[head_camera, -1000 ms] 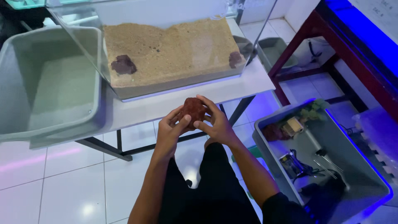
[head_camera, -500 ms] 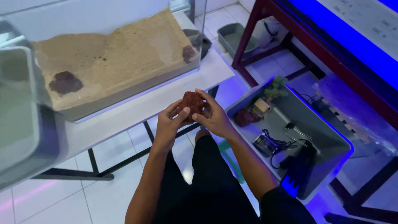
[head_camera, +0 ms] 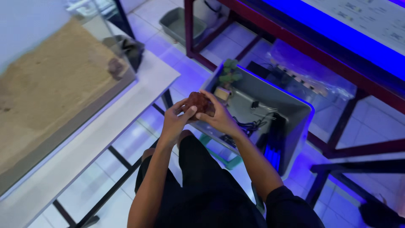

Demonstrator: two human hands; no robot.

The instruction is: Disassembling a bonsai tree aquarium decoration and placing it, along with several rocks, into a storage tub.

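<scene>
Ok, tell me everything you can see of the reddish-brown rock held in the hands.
The rock is a rough, lumpy, reddish-brown piece that looks like natural stone, dark and matte. Both hands hold it in the air: the left hand cups its left side with the thumb laid over its face, and the right hand wraps its right side. It sits above the near edge of a grey bin. Its underside is hidden.

Scene moderately lit; strong blue-violet glow cast from upper right, tinting floor tiles [head_camera: 126, 139] and rim of grey tub [head_camera: 291, 99]. Motion blur seen throughout, heaviest at left on sand-filled glass tank [head_camera: 50, 93]. Hands rendered fairly sharp at centre. Glare noted on white table [head_camera: 97, 139]. Lower right corner left dim. Wide-angle stretch observed at edges.
</scene>
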